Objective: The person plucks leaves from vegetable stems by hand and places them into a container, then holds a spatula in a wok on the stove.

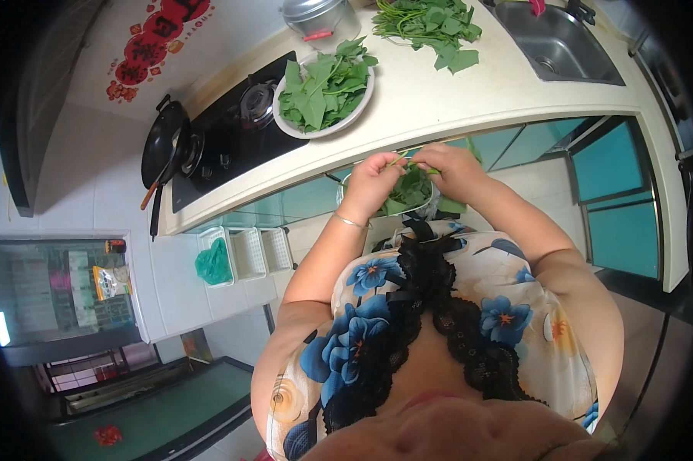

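Both hands are held close together in front of the counter edge, above a container of green leaves [409, 192]. My left hand [373, 183] pinches a thin green stem [398, 158] between thumb and fingers. My right hand [448, 170] has its fingers closed on a green stem too, and leaves hang beside and below it. On the counter, a white bowl [367, 101] is heaped with leafy greens [321, 91]. A bunch of leafy stems [432, 29] lies farther back on the counter.
A black stove [235, 150] with a wok [164, 142] is at the left. Behind the bowl stands a metal pot [316, 19]. The sink [565, 46] is at the back right. White baskets [247, 253], one with a green bag [214, 263], sit low at the left.
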`<action>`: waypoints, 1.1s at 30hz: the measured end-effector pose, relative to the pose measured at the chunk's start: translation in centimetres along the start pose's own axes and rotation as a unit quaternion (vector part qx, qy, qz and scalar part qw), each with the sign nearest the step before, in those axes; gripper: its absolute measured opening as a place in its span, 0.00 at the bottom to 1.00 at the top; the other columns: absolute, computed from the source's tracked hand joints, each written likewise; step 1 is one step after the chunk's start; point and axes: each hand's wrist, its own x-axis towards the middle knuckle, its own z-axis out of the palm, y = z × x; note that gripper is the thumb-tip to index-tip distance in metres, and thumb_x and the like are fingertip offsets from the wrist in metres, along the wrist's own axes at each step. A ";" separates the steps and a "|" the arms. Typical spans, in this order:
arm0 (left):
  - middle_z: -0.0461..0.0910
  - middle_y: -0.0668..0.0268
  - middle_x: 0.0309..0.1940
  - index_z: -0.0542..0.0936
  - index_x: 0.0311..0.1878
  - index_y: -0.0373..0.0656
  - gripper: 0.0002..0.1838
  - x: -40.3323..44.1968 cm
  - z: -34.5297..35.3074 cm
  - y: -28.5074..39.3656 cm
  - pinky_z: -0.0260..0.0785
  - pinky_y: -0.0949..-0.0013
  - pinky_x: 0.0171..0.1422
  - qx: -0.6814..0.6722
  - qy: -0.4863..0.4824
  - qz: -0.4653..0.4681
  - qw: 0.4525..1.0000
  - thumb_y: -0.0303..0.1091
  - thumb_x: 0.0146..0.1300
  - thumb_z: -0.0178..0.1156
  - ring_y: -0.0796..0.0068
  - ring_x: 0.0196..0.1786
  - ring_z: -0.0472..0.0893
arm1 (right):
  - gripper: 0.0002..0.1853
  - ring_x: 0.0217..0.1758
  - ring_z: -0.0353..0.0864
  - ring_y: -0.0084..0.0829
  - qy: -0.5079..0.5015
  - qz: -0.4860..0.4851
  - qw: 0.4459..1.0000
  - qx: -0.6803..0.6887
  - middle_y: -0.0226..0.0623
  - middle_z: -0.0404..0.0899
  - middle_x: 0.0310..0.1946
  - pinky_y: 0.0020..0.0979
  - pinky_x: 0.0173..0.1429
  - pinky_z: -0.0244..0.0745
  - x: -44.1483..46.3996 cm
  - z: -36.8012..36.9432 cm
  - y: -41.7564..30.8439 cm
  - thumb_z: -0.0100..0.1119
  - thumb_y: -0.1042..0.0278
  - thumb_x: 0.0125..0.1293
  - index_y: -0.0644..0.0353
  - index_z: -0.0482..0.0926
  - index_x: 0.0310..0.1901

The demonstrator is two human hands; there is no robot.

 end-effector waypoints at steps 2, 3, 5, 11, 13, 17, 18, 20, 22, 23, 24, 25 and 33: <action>0.75 0.76 0.24 0.77 0.36 0.41 0.05 0.3 -0.4 -0.4 0.54 0.87 0.23 -0.011 -0.014 -0.036 0.999 0.30 0.60 0.54 0.92 0.20 0.64 | 0.19 0.38 0.77 0.35 -0.026 0.010 0.999 -0.036 0.30 0.77 0.35 0.33 0.39 0.73 0.2 0.1 0.2 0.58 0.79 0.44 0.49 0.77 0.40; 0.75 0.76 0.24 0.77 0.36 0.41 0.05 0.3 -0.5 -0.3 0.54 0.87 0.23 -0.011 -0.014 -0.036 0.999 0.30 0.60 0.54 0.92 0.20 0.64 | 0.19 0.38 0.77 0.35 -0.025 0.011 0.999 -0.036 0.30 0.77 0.35 0.33 0.39 0.73 0.4 0.2 0.4 0.58 0.79 0.44 0.49 0.77 0.40; 0.76 0.76 0.24 0.78 0.36 0.41 0.06 0.4 -0.7 -0.3 0.55 0.86 0.23 -0.017 -0.039 -0.044 0.998 0.32 0.60 0.54 0.91 0.19 0.64 | 0.18 0.38 0.77 0.35 -0.042 -0.007 0.997 -0.064 0.30 0.77 0.35 0.34 0.39 0.72 0.5 0.4 0.7 0.59 0.77 0.44 0.48 0.77 0.40; 0.75 0.76 0.23 0.78 0.34 0.42 0.06 0.4 -1.0 0.2 0.55 0.86 0.23 -0.009 -0.028 -0.062 0.998 0.32 0.60 0.55 0.91 0.20 0.64 | 0.17 0.37 0.77 0.37 -0.061 -0.032 0.993 -0.098 0.31 0.76 0.33 0.36 0.38 0.72 1.3 0.8 1.1 0.59 0.74 0.45 0.48 0.78 0.40; 0.75 0.77 0.23 0.78 0.33 0.42 0.06 0.5 -1.2 -0.1 0.55 0.85 0.24 0.008 -0.027 -0.061 0.998 0.32 0.60 0.55 0.91 0.20 0.64 | 0.17 0.37 0.77 0.37 -0.067 -0.026 0.992 -0.102 0.31 0.76 0.33 0.36 0.38 0.72 1.5 0.7 1.0 0.59 0.74 0.45 0.48 0.78 0.40; 0.74 0.77 0.23 0.78 0.33 0.42 0.05 0.8 -1.5 -0.4 0.55 0.85 0.25 0.037 -0.024 -0.057 0.997 0.32 0.60 0.55 0.91 0.21 0.64 | 0.15 0.37 0.77 0.37 -0.073 -0.021 0.989 -0.124 0.30 0.76 0.32 0.36 0.38 0.72 1.8 0.8 0.7 0.59 0.74 0.45 0.49 0.78 0.38; 0.74 0.77 0.23 0.78 0.33 0.42 0.05 0.8 -1.6 -0.5 0.55 0.85 0.25 0.037 -0.024 -0.057 0.997 0.32 0.60 0.55 0.91 0.21 0.64 | 0.15 0.37 0.77 0.37 -0.073 -0.021 0.989 -0.123 0.30 0.76 0.32 0.36 0.38 0.72 1.8 1.0 0.8 0.59 0.74 0.45 0.49 0.78 0.38; 0.73 0.77 0.22 0.77 0.32 0.42 0.05 0.9 -1.6 -0.8 0.55 0.85 0.25 0.014 -0.032 -0.052 0.998 0.32 0.60 0.54 0.91 0.21 0.64 | 0.15 0.36 0.77 0.37 -0.053 -0.037 0.991 -0.121 0.31 0.76 0.32 0.36 0.38 0.72 1.7 1.3 1.1 0.60 0.74 0.45 0.49 0.78 0.38; 0.73 0.77 0.22 0.77 0.32 0.42 0.05 0.9 -1.5 -0.9 0.55 0.86 0.25 -0.006 -0.029 -0.055 0.998 0.31 0.60 0.54 0.91 0.21 0.64 | 0.15 0.36 0.77 0.37 -0.048 -0.037 0.992 -0.107 0.31 0.76 0.33 0.36 0.38 0.72 1.8 1.5 1.2 0.60 0.74 0.45 0.49 0.78 0.38; 0.73 0.77 0.22 0.77 0.32 0.42 0.05 1.0 -1.4 -0.9 0.55 0.86 0.26 -0.026 -0.025 -0.058 0.998 0.31 0.60 0.54 0.91 0.21 0.64 | 0.15 0.36 0.77 0.37 -0.043 -0.038 0.994 -0.094 0.32 0.76 0.33 0.36 0.38 0.73 1.8 1.7 1.2 0.60 0.74 0.45 0.50 0.78 0.38; 0.73 0.77 0.22 0.77 0.32 0.42 0.05 1.0 -1.4 -1.0 0.55 0.86 0.26 -0.027 -0.026 -0.058 0.998 0.31 0.60 0.54 0.91 0.21 0.64 | 0.15 0.36 0.77 0.37 -0.043 -0.037 0.994 -0.095 0.32 0.76 0.33 0.36 0.38 0.73 1.8 1.8 1.2 0.60 0.74 0.45 0.50 0.78 0.38; 0.73 0.77 0.23 0.77 0.32 0.42 0.05 1.1 -1.4 -1.2 0.55 0.86 0.25 -0.048 -0.027 -0.057 0.997 0.31 0.60 0.54 0.91 0.21 0.63 | 0.15 0.37 0.77 0.38 -0.040 -0.010 0.997 -0.066 0.33 0.77 0.34 0.35 0.38 0.73 1.7 2.1 1.2 0.59 0.75 0.46 0.50 0.79 0.38; 0.72 0.77 0.23 0.77 0.34 0.41 0.05 0.9 -0.8 -0.6 0.55 0.86 0.25 -0.047 -0.025 -0.020 0.998 0.31 0.60 0.55 0.91 0.22 0.64 | 0.08 0.29 0.78 0.29 0.029 0.172 0.962 0.210 0.37 0.80 0.29 0.28 0.34 0.72 0.6 4.1 0.7 0.58 0.71 0.56 0.56 0.80 0.39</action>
